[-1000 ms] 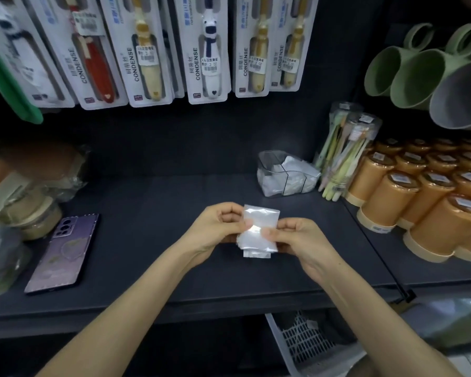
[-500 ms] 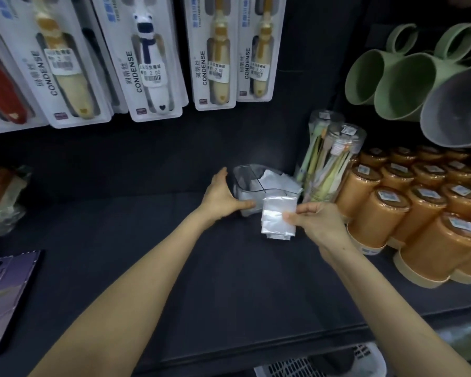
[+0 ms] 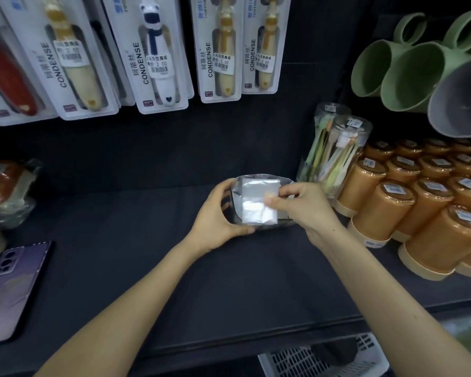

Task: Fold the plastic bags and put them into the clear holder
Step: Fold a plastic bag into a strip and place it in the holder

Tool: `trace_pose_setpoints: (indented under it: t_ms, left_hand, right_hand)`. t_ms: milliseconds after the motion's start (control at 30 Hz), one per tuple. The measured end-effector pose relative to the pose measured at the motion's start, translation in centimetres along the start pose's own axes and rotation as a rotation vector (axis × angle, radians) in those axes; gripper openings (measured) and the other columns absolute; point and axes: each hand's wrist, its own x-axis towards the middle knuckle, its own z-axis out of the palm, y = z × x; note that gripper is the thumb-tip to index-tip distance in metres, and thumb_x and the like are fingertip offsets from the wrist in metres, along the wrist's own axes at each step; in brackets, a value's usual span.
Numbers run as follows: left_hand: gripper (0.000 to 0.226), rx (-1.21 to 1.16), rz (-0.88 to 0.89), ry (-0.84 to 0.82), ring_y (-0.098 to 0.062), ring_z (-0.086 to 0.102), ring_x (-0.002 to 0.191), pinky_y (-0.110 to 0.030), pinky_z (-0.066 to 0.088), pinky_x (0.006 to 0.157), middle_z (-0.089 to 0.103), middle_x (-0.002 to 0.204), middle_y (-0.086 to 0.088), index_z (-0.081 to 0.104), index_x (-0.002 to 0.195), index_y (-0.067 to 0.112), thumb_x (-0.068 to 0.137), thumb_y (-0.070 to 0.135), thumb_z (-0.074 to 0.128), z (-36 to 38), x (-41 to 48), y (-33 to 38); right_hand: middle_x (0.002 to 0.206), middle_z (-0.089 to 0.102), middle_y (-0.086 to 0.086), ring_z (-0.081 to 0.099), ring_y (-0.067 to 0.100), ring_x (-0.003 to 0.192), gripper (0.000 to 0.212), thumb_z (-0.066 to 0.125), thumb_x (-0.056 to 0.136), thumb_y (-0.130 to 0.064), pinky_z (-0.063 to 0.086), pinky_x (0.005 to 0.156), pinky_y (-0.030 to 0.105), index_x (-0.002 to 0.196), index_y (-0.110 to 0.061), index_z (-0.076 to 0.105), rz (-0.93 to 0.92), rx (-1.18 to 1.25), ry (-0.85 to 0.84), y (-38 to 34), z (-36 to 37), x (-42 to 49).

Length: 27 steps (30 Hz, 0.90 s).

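A folded white plastic bag (image 3: 259, 202) is pinched between the thumb and fingers of my right hand (image 3: 301, 206), held over the mouth of the clear holder (image 3: 235, 186) on the dark shelf. My left hand (image 3: 215, 217) wraps around the holder's left side and front, gripping it. The bag covers most of the holder's opening, so the inside is hidden. Whether the bag's lower end is inside the holder I cannot tell.
Orange lidded jars (image 3: 408, 205) crowd the shelf to the right, with clear tubes of toothbrushes (image 3: 335, 151) just behind my right hand. Packaged toothbrushes (image 3: 155, 55) hang above. Green and grey cups (image 3: 413, 74) hang upper right. A purple phone (image 3: 12, 287) lies far left.
My left hand let go of the bag, reached the holder and now grips its side. My right hand carried the folded bag forward from mid-shelf to over the holder's opening.
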Motion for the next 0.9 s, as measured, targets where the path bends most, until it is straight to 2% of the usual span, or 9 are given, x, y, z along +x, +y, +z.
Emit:
trace_pose_setpoints:
  t_ms: [100, 233, 333, 400, 467, 567, 700, 800, 900]
  left_hand:
    - [0.098, 0.030, 0.004, 0.030, -0.002, 0.048, 0.125, -0.032, 0.043, 0.106, 0.050, 0.135, 0.014, 0.040, 0.135, 0.030, 0.055, 0.008, 0.091, -0.2, -2.2, 0.0]
    - [0.099, 0.087, 0.044, 0.077, -0.005, 0.047, 0.126, -0.035, 0.044, 0.105, 0.048, 0.134, 0.018, 0.037, 0.129, 0.047, 0.054, 0.012, 0.091, -0.4, -4.3, 0.2]
    - [0.095, 0.082, 0.071, 0.081, -0.004, 0.049, 0.124, -0.034, 0.046, 0.102, 0.050, 0.132, 0.019, 0.041, 0.130, 0.041, 0.053, 0.014, 0.090, -0.7, -5.3, 0.6]
    - [0.094, 0.080, 0.076, 0.067, -0.002, 0.050, 0.122, -0.032, 0.047, 0.101, 0.051, 0.132, 0.018, 0.042, 0.132, 0.033, 0.052, 0.017, 0.090, -0.7, -5.7, 0.8]
    - [0.095, 0.081, 0.069, 0.058, 0.001, 0.050, 0.122, -0.029, 0.046, 0.101, 0.051, 0.131, 0.019, 0.042, 0.132, 0.033, 0.052, 0.015, 0.090, -0.8, -6.1, 0.9]
    - [0.097, 0.078, 0.058, 0.061, 0.002, 0.048, 0.123, -0.028, 0.045, 0.102, 0.050, 0.131, 0.021, 0.040, 0.130, 0.037, 0.053, 0.008, 0.091, -0.9, -6.6, 0.9]
    - [0.094, 0.074, 0.039, 0.062, 0.003, 0.046, 0.124, -0.029, 0.045, 0.102, 0.047, 0.132, 0.025, 0.041, 0.130, 0.039, 0.055, 0.008, 0.090, -1.1, -7.0, 1.0]
    - [0.093, 0.080, 0.051, 0.055, 0.000, 0.046, 0.125, -0.034, 0.046, 0.102, 0.047, 0.132, 0.026, 0.041, 0.130, 0.040, 0.054, 0.016, 0.090, -1.2, -7.2, 1.1]
    - [0.092, 0.088, 0.067, 0.053, -0.004, 0.047, 0.126, -0.036, 0.046, 0.102, 0.048, 0.134, 0.022, 0.039, 0.129, 0.045, 0.051, 0.030, 0.087, -1.2, -7.4, 1.4]
  right_hand:
    - [0.069, 0.069, -0.011, 0.066, 0.013, 0.076, 0.021, 0.083, 0.072, -0.020, 0.055, 0.076, 0.036, 0.057, -0.025, 0.068, 0.056, -0.135, -0.028, 0.3, 1.8, 0.1]
    - [0.072, 0.064, -0.009, 0.059, 0.014, 0.075, 0.023, 0.069, 0.080, -0.027, 0.039, 0.056, 0.022, 0.058, -0.027, 0.062, -0.031, -0.605, 0.032, -0.3, 3.6, -1.3]
    - [0.081, 0.062, -0.002, 0.056, 0.019, 0.084, 0.010, 0.066, 0.079, -0.026, 0.034, 0.062, 0.025, 0.073, -0.024, 0.073, -0.250, -0.884, 0.165, -0.8, 4.8, -2.3]
    - [0.074, 0.062, 0.002, 0.057, 0.022, 0.075, 0.005, 0.078, 0.063, -0.027, 0.035, 0.063, 0.027, 0.065, -0.023, 0.076, -0.384, -1.084, 0.240, -0.3, 5.5, -2.6]
    - [0.055, 0.054, -0.003, 0.055, 0.019, 0.056, 0.021, 0.086, 0.035, -0.030, 0.039, 0.054, 0.024, 0.043, -0.028, 0.067, -0.389, -1.199, 0.233, -0.3, 6.1, -2.8]
    - [0.058, 0.051, -0.005, 0.052, 0.018, 0.058, 0.027, 0.087, 0.028, -0.034, 0.039, 0.056, 0.025, 0.044, -0.029, 0.065, -0.450, -1.251, 0.207, 0.2, 6.2, -3.2]
    - [0.079, 0.053, 0.001, 0.050, 0.023, 0.072, 0.038, 0.089, 0.044, -0.037, 0.027, 0.067, 0.030, 0.075, -0.023, 0.073, -0.595, -1.042, 0.279, 0.1, 4.5, -4.6]
    - [0.105, 0.061, 0.004, 0.048, 0.024, 0.097, 0.028, 0.083, 0.056, -0.038, 0.028, 0.079, 0.035, 0.081, -0.029, 0.074, -0.757, -0.905, 0.249, -0.1, 3.5, -4.9]
    - [0.134, 0.056, 0.010, 0.046, 0.031, 0.123, 0.021, 0.066, 0.065, -0.044, 0.024, 0.100, 0.047, 0.081, -0.037, 0.076, -0.784, -1.031, 0.088, 0.4, 4.1, -4.2]
